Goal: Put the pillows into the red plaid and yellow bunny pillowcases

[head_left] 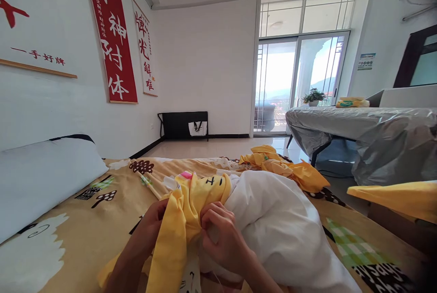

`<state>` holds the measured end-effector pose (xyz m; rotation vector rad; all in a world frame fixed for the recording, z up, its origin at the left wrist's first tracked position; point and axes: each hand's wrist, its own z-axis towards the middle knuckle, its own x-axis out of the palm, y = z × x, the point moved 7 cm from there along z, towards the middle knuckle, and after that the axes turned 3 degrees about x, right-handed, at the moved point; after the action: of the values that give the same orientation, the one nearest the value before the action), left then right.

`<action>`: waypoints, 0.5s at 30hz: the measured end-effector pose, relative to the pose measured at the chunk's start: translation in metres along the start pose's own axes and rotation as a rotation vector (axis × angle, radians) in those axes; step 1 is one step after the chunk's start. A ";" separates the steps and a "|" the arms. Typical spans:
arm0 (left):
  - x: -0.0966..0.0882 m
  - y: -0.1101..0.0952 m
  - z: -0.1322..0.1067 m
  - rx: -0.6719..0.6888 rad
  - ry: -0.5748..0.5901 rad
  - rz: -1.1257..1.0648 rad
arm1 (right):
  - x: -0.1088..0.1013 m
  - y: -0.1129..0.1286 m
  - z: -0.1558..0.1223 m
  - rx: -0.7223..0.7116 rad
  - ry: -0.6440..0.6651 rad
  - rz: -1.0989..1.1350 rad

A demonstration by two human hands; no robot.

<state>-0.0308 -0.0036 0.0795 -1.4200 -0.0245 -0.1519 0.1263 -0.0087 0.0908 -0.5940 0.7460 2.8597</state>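
Observation:
Bunched yellow printed fabric [191, 193] lies in front of me, gathered at one end of a puffy white quilt [273, 211]. My right hand [221, 229] has its fingers curled and pinched on the fabric's lower right side, beside the quilt. On the other side, my left hand [155, 220] is closed at the fabric's left edge. A long yellow fold hangs down in front of it and hides most of its fingers. Dark face-like marks and a pink patch show on top of the fabric.
Beneath everything spreads a tan patterned bed sheet [102, 238]. A pale pillow [48, 179] lies at left, and crumpled yellow cloth [283, 165] lies at the bed's far edge. More yellow cloth [399, 197] juts in at right. Beyond stands a plastic-covered table [341, 124].

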 end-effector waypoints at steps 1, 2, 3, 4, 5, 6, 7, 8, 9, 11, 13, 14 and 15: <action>-0.001 0.000 0.000 0.013 -0.007 0.000 | 0.000 -0.002 0.000 0.021 0.015 0.022; -0.002 0.000 0.000 0.027 -0.015 -0.006 | 0.000 -0.005 0.001 0.048 0.027 0.043; -0.003 0.001 0.000 0.044 -0.025 -0.014 | 0.000 -0.007 0.001 0.080 0.031 0.061; -0.003 0.001 0.000 0.064 -0.036 -0.020 | 0.000 -0.009 0.001 0.116 0.025 0.070; -0.003 0.001 0.001 0.084 -0.044 -0.023 | 0.000 -0.010 0.000 0.149 0.012 0.068; -0.002 0.001 0.002 0.100 -0.043 -0.022 | 0.001 -0.011 0.000 0.174 -0.003 0.051; 0.001 0.001 0.002 0.112 -0.035 -0.018 | 0.001 -0.011 -0.001 0.191 -0.020 0.024; 0.003 0.001 0.003 0.119 -0.025 -0.008 | 0.002 -0.010 -0.001 0.199 -0.032 -0.005; 0.006 0.002 0.004 0.121 -0.017 0.005 | 0.003 -0.009 -0.001 0.201 -0.040 -0.027; 0.010 0.002 0.005 0.114 -0.011 0.025 | 0.005 -0.010 -0.001 0.212 -0.042 -0.021; 0.011 0.003 0.005 0.102 -0.020 0.032 | 0.005 -0.015 0.000 0.250 -0.039 0.051; 0.009 0.003 0.005 0.104 -0.037 0.045 | 0.005 -0.019 0.000 0.275 -0.041 0.097; 0.007 0.002 0.005 0.107 -0.061 0.058 | 0.004 -0.022 -0.001 0.303 -0.047 0.143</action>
<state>-0.0235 0.0013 0.0788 -1.3163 -0.0410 -0.0581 0.1276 0.0104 0.0786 -0.4459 1.2283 2.7894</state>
